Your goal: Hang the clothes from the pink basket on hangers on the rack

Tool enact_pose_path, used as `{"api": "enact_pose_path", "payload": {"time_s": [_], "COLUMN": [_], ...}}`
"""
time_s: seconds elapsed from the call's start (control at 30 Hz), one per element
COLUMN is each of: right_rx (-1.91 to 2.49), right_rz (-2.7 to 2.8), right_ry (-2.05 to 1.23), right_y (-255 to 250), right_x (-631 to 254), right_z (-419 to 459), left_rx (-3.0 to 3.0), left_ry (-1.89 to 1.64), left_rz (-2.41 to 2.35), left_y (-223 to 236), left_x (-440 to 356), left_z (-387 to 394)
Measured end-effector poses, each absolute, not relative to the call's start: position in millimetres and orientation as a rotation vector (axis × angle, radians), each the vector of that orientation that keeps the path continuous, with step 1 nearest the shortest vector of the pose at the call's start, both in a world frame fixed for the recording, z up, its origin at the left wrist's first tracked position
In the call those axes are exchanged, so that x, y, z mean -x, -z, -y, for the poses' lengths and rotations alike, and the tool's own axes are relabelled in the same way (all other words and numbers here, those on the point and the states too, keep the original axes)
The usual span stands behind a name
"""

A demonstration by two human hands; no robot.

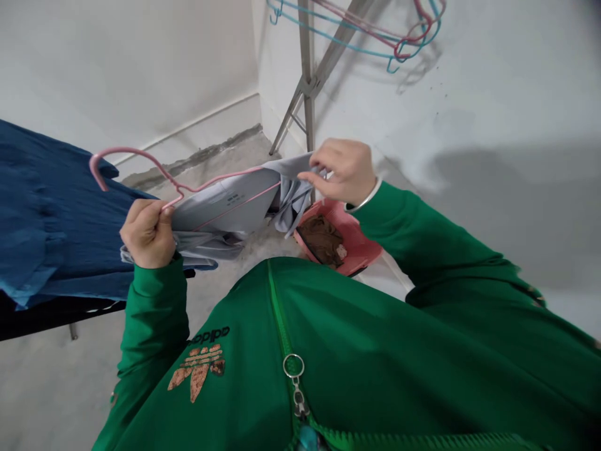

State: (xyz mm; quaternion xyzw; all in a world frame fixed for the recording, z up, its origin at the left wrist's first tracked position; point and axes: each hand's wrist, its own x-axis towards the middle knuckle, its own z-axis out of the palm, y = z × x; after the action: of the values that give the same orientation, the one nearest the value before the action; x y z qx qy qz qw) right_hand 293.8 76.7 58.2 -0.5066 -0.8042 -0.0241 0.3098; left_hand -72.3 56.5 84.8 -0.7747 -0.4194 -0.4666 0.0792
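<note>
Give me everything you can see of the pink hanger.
The pink hanger is slim and smooth, looking like coated wire. Its curved hook is bare, reaching toward the picture's left with the tip bent down. The left hand grips it just beside the neck. One arm runs right until the grey shirt covers it; the lower bar crosses the shirt's inside. The far end is hidden in cloth.

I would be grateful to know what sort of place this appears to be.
It is probably an indoor corner for drying laundry: blue and pink hangers near a metal frame, a grey garment held with another hanger, and a pink container holding brown cloth.
</note>
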Motion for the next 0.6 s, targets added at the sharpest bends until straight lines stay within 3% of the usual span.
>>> {"api": "enact_pose_path", "payload": {"time_s": [0.17,0.3,0.6], "right_rx": [1.618,1.592,1.340], "right_rz": [2.086,2.022,2.201], "right_ry": [0.184,0.198,-0.130], "right_y": [-41.5,-41.2,-49.8], "right_x": [-255.4,-244.5,-229.3], "right_z": [-82.2,-93.0,-79.2], "left_rx": [2.294,2.263,2.134], "left_ry": [1.372,1.327,1.279], "left_rz": [1.283,1.365,1.555], "left_y": [-84.9,-83.0,-77.8], "left_x": [60.6,52.3,49.1], "left_z": [-49.8,-44.3,-41.3]}}
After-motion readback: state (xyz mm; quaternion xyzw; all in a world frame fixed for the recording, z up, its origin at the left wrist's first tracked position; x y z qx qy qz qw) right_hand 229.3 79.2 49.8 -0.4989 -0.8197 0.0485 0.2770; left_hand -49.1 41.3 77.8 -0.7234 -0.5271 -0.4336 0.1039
